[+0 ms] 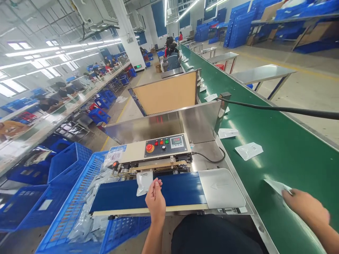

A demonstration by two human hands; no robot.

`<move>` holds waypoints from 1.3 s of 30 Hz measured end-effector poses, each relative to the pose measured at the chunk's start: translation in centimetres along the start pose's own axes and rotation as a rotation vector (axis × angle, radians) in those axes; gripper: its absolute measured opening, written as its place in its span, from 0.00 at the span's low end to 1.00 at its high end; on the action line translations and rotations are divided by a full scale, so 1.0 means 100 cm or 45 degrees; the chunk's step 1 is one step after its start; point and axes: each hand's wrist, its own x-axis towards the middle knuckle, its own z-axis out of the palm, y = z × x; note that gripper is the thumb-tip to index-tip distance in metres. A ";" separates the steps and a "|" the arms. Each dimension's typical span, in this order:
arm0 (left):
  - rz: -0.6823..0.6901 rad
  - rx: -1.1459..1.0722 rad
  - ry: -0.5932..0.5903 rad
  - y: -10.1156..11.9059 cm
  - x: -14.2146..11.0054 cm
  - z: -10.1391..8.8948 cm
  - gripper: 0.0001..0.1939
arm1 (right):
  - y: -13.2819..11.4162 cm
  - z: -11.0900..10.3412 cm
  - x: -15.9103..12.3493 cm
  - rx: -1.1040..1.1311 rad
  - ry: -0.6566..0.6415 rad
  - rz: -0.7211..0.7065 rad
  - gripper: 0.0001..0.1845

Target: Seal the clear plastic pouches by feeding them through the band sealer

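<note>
Pouch is lying lower centre, the blue belt bearing its weight; the left hand is holding its fingers bunched beside it. Lower right, the blurred right hand is apparently pinching a second pouch.

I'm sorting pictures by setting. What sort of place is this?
Probably a factory packing line: a green belt bears white pouches, an apparent sealing machine stands beside it, and a blue crate holds more pouches.
</note>
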 end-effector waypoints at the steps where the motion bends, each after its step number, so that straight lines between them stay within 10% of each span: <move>1: 0.016 0.005 -0.067 0.003 -0.005 0.009 0.29 | -0.015 -0.010 -0.003 0.019 -0.089 0.028 0.19; 6: 0.460 0.119 -0.695 0.033 -0.036 0.064 0.21 | -0.096 -0.064 -0.032 0.268 -0.292 -0.252 0.13; 10: 1.008 0.218 -1.164 0.067 -0.052 0.105 0.29 | -0.159 -0.083 -0.081 0.594 -0.881 -0.591 0.16; 14: 1.030 0.192 -1.395 0.077 -0.056 0.120 0.25 | -0.199 -0.077 -0.129 0.817 -1.278 -0.544 0.16; 18: 0.502 0.090 -1.204 0.054 -0.060 0.112 0.22 | -0.200 -0.050 -0.157 1.166 -1.162 -0.316 0.27; 24: 0.102 -0.029 -0.930 0.017 -0.057 0.104 0.30 | -0.183 0.009 -0.171 0.984 -0.917 -0.597 0.29; 30: -0.494 -0.206 -0.697 -0.005 -0.039 0.127 0.31 | -0.195 0.054 -0.156 1.082 -0.873 -0.191 0.26; 39: -0.531 -0.261 -0.527 -0.015 -0.002 0.097 0.32 | -0.255 0.077 -0.178 1.004 -1.050 -0.189 0.19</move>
